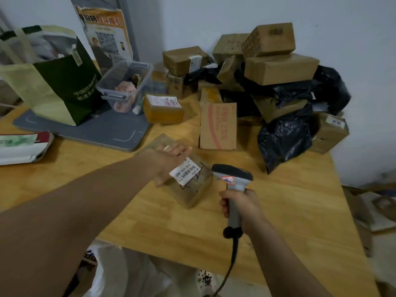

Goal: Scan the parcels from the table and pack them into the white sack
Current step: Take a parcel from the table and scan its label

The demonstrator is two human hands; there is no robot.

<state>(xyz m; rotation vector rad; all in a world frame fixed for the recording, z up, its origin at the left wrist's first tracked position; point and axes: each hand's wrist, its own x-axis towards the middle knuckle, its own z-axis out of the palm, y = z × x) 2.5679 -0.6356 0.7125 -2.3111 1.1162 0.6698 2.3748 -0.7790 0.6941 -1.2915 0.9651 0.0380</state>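
Closest in, the white sack (132, 275) is seen gaping below the near edge of the wooden table (289, 221). At the table's middle a small cardboard parcel (194, 190) is found, set at an angle to the table edge, and it is grasped by the left hand (169, 161): fingers are laid over its far side, and the thumb is pressed to the near side. Brown board is shown under glossy clear tape, blue pen strokes are scrawled across the top, and a white shipping label (186, 171) with a barcode and printed digits is stuck on askew, touching the hand. Just to the right, a grey barcode scanner (232, 175) is clenched by its handle in the right hand (240, 205); its dark head is turned toward the label, a pink sticker is worn on its neck, and a black cable is hung down past the table edge. Behind, brown boxes (278, 67) and black poly bags (285, 138) are heaped at the far right corner.
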